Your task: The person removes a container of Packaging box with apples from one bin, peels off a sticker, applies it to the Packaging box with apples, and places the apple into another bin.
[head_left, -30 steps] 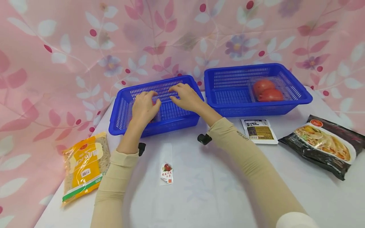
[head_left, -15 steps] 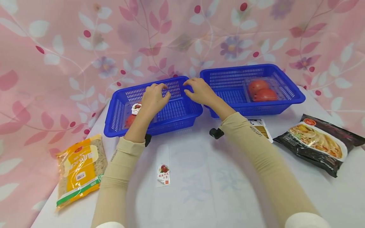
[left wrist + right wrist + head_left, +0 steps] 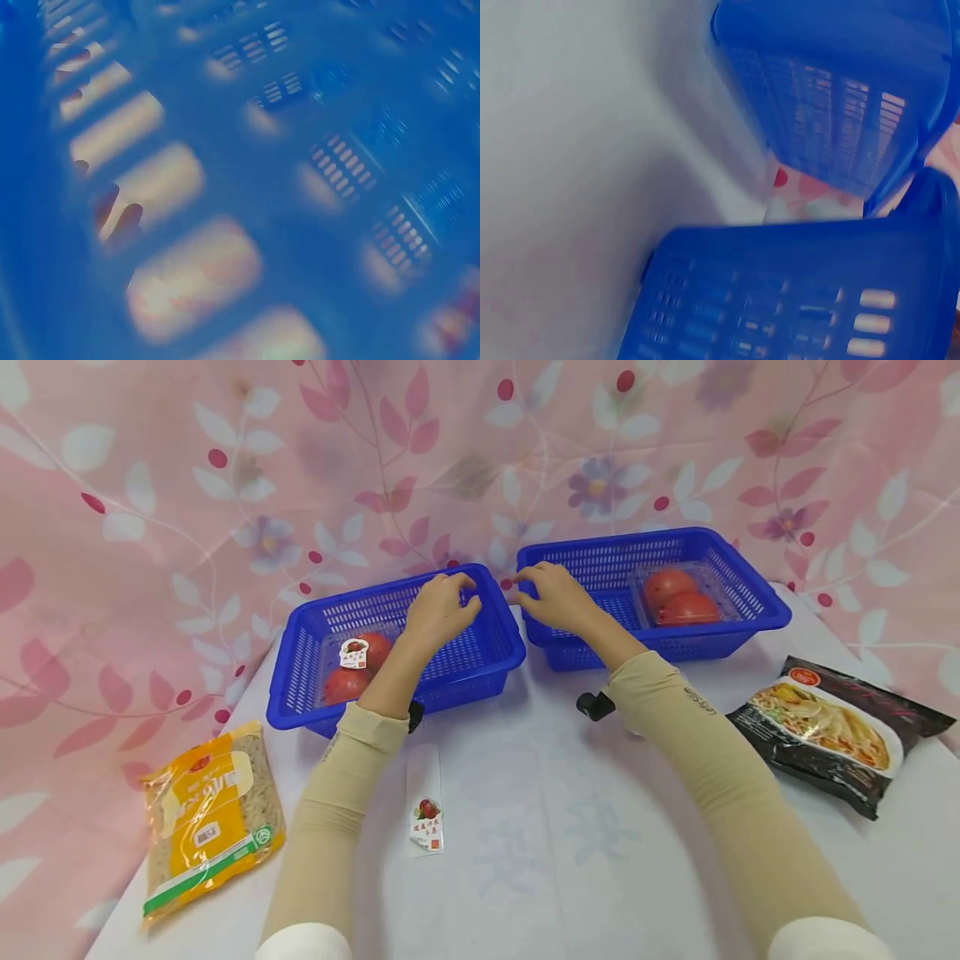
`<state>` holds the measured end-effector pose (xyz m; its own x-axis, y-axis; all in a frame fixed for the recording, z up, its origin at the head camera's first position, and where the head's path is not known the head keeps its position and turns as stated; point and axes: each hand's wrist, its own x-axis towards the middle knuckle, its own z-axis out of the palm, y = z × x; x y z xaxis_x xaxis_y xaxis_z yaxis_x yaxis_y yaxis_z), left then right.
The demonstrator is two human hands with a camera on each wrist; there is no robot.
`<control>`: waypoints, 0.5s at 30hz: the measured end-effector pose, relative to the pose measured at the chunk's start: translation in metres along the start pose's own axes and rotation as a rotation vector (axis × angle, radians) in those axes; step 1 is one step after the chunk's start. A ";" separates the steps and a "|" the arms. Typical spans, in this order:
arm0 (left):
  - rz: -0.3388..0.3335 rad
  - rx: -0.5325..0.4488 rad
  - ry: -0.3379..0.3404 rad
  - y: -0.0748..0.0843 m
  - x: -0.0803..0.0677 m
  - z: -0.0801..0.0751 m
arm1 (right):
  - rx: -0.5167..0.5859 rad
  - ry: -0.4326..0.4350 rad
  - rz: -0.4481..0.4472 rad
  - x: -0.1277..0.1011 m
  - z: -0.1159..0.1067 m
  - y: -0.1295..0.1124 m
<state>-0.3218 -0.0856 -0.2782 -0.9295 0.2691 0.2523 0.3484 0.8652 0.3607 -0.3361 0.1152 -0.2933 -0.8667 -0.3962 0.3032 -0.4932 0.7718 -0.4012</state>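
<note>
Blue plastic mesh fills both wrist views, blurred and very close. From the head view, the left hand (image 3: 438, 608) hangs with fingers curled at the far right corner of the left basket (image 3: 315, 635); whether it pinches the rim or only touches it I cannot tell. The right hand (image 3: 551, 597) sits likewise, fingers bent, at the near left corner of the right basket (image 3: 750, 581), its hold just as unclear. A clear tomato pack (image 3: 352, 668) lies at the left end of the left basket; another tomato pack (image 3: 675, 596) lies toward the right of the right one. The baskets stand just beside each other on the white table (image 3: 562, 827). Judging from this, any shifting of the baskets is best done low and level so the packs don't slide.
</note>
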 end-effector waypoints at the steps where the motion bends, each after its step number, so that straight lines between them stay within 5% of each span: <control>1: 0.007 -0.005 -0.004 0.003 0.002 0.001 | -0.005 0.002 0.008 -0.002 -0.002 0.003; 15: 0.035 -0.033 -0.106 0.056 0.030 0.035 | -0.059 0.012 0.126 -0.033 -0.024 0.047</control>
<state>-0.3346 -0.0147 -0.2819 -0.9235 0.3438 0.1700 0.3834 0.8405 0.3830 -0.3288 0.1767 -0.3011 -0.9204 -0.2886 0.2637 -0.3748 0.8432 -0.3855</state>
